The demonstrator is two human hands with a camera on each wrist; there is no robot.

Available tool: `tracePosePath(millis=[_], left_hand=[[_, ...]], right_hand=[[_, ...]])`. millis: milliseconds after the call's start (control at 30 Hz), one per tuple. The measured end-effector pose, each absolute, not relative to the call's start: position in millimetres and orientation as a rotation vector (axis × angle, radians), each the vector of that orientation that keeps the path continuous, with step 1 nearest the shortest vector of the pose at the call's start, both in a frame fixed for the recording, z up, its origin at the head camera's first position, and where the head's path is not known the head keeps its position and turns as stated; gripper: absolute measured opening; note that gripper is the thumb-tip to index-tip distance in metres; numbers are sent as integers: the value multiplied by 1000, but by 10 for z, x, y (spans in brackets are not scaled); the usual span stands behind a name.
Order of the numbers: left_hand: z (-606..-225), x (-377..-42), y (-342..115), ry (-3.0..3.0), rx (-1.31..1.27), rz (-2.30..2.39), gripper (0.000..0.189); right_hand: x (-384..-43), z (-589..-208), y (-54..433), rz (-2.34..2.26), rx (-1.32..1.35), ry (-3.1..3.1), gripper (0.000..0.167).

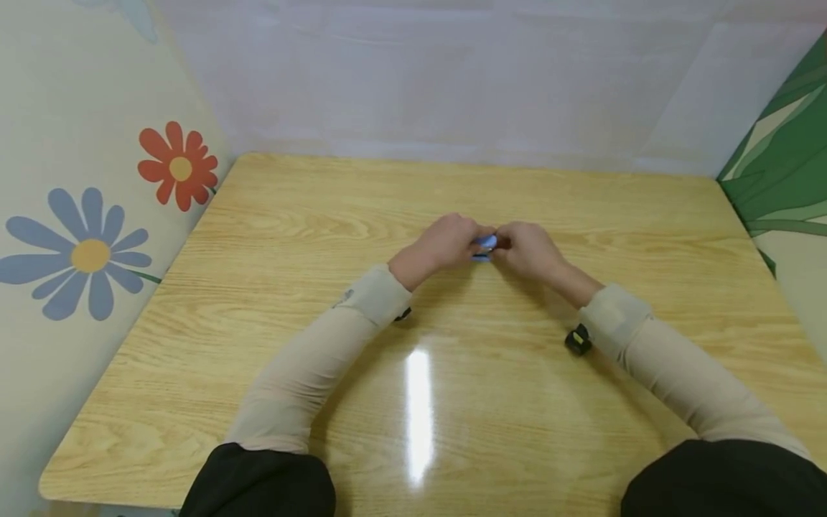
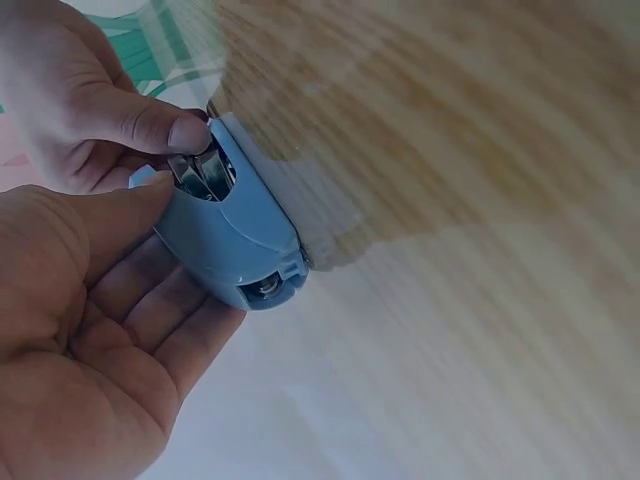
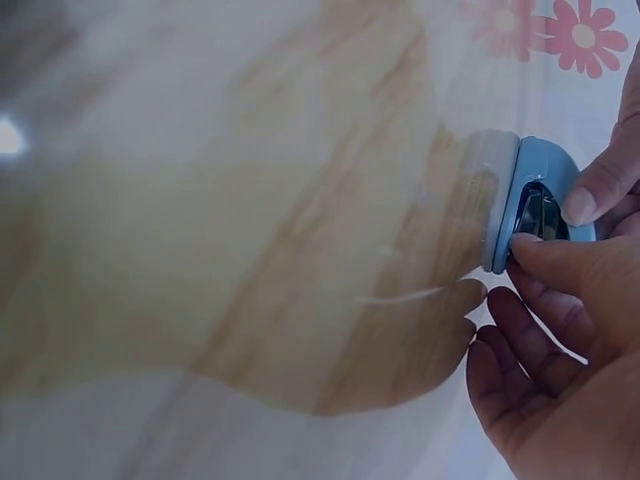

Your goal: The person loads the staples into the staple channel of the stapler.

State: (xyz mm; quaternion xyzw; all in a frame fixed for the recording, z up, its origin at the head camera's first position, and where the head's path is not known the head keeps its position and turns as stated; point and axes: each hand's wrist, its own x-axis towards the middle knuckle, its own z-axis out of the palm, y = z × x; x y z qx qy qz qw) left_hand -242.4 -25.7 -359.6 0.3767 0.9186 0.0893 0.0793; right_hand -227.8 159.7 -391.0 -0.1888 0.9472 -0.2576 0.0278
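Note:
A small light-blue stapler [image 1: 484, 246] with metal parts showing in its side opening is held between both hands, close over the wooden table. My left hand [image 1: 447, 244] grips it, thumb along its side and fingers beneath, as the left wrist view shows of the stapler [image 2: 225, 225]. From the other side my right hand [image 1: 530, 250] has its thumb at the metal inside that opening. In the right wrist view, the right thumb [image 3: 560, 262] touches the edge of the opening, while the other right fingers curve loosely below the stapler [image 3: 540, 165].
The glossy wooden table [image 1: 310, 215] reflects a bright light strip. A pale sheet [image 1: 439, 86] covers the wall behind. Painted flowers [image 1: 90, 255] decorate the left wall, and green leaves [image 1: 788, 165] the right. Small black devices [image 1: 578, 339] sit at both cuffs.

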Motion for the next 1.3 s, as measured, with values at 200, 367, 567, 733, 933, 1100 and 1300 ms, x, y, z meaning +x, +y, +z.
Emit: tracePosePath(millis=[200,367,567,733,933,1100,1300], left_hand=[[-3581,-2396,-226,2747,1093,231,43],[-3577,-2400,-213,2747,1090,227,41],[-3569,-2406,-205,2742,1101,247,38],[-3586,-2405,-232,2728,1079,292,42],[-3604,-2426,-271,2727,1073,382,44],[-3609,-2462,-306,2701,1089,404,45],[-3598,-2492,-365,2667,1060,445,46]], right_hand=[[-2274,-3900,1595,-785,-569,2917,14],[-2274,-3880,1587,-775,-560,2913,14],[-2278,-3881,1586,-783,-550,2915,15],[-2278,-3902,1589,-779,-565,2901,18],[-2282,-3890,1596,-810,-568,2882,19],[-2285,-3896,1604,-826,-574,2875,17],[-2265,-3908,1614,-862,-554,2864,13]])
